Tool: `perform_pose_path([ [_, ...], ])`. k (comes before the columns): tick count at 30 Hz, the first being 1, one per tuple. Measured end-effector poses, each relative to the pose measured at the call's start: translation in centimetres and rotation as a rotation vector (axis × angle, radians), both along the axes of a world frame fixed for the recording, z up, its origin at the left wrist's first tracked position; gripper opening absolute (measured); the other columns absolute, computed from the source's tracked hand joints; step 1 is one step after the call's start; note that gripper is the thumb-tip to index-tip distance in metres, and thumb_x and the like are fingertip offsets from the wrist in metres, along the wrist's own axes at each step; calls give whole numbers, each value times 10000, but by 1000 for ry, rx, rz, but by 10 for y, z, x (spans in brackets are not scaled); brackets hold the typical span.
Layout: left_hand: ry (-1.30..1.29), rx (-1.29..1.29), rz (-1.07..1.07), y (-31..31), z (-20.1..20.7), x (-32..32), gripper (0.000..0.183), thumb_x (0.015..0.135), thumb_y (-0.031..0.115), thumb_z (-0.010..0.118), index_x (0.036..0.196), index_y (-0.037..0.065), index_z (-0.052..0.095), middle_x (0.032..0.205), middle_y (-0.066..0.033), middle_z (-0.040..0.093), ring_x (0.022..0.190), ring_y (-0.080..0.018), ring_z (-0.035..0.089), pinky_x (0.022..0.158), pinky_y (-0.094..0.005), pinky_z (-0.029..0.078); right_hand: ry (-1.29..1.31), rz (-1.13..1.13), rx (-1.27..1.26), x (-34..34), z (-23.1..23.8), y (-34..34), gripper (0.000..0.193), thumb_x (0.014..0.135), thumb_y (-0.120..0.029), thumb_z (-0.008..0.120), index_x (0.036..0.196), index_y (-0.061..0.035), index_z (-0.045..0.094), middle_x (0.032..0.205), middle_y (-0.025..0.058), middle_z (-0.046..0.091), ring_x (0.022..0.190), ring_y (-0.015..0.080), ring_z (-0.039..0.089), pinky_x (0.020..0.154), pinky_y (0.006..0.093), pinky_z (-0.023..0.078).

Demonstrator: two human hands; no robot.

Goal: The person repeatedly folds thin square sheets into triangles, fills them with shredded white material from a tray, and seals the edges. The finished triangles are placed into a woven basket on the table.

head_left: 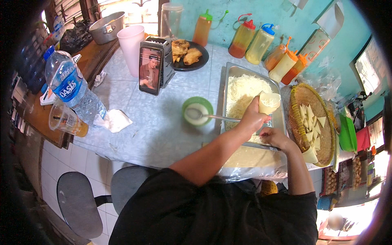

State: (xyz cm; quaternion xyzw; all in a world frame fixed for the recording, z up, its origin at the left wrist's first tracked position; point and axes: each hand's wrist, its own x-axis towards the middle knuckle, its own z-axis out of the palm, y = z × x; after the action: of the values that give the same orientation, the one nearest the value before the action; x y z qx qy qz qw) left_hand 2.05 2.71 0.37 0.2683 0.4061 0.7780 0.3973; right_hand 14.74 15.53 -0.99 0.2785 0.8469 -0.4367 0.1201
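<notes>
My left hand is closed around a cone of pale wrapper, its open top up with white shreds inside. It is over a metal tray heaped with pale shredded filling. At the tray's near end, my right hand has its fingers curled together down by the shreds; what they pinch is hidden. Left of the tray stands a green bowl holding whitish paste, with a metal spoon reaching toward my left wrist. A woven basket of folded pale cones sits to the right.
Sauce bottles line the back wall. A black plate of fried food is behind a propped phone. A pink cup, a large water bottle and a plastic cup stand left. Chairs are below the table.
</notes>
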Motion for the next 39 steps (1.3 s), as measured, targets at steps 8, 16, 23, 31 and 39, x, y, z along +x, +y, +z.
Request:
perform_pose_path([
  [8,155,-27,148,-1,0,3,576,696,-94,568,1240,19,415,1089,-83,549,964,-164,534,803,-279,447,-27,-107,-86,-4,18,3,194,651,56,560,816,-37,598,731,-9,521,661,85,454,597,202,362],
  [16,114,9,100,13,-16,1,614,691,-140,539,1269,24,408,1135,-92,562,1049,-189,530,903,-284,397,504,-330,-265,-22,108,13,233,624,68,514,819,-20,606,775,18,566,708,104,532,640,190,405],
  [23,236,-86,65,11,-13,3,598,711,-157,539,1261,40,410,1142,-54,532,1031,-129,507,851,-257,414,484,-58,39,-45,124,-14,208,681,8,533,860,-3,638,755,26,593,715,114,539,650,237,422],
  [31,206,-73,23,8,-11,4,588,721,-131,531,1267,47,400,1105,-53,538,928,-124,522,724,-247,440,545,103,139,-50,96,-20,122,773,-45,584,892,-23,603,770,79,627,760,146,575,704,286,452],
  [39,-1,-137,-197,1,-1,-1,395,809,31,562,1188,53,452,1049,-64,564,759,-127,548,623,-253,453,500,-20,91,-48,100,-27,148,766,-59,556,907,-25,590,760,69,620,708,145,580,669,295,454],
])
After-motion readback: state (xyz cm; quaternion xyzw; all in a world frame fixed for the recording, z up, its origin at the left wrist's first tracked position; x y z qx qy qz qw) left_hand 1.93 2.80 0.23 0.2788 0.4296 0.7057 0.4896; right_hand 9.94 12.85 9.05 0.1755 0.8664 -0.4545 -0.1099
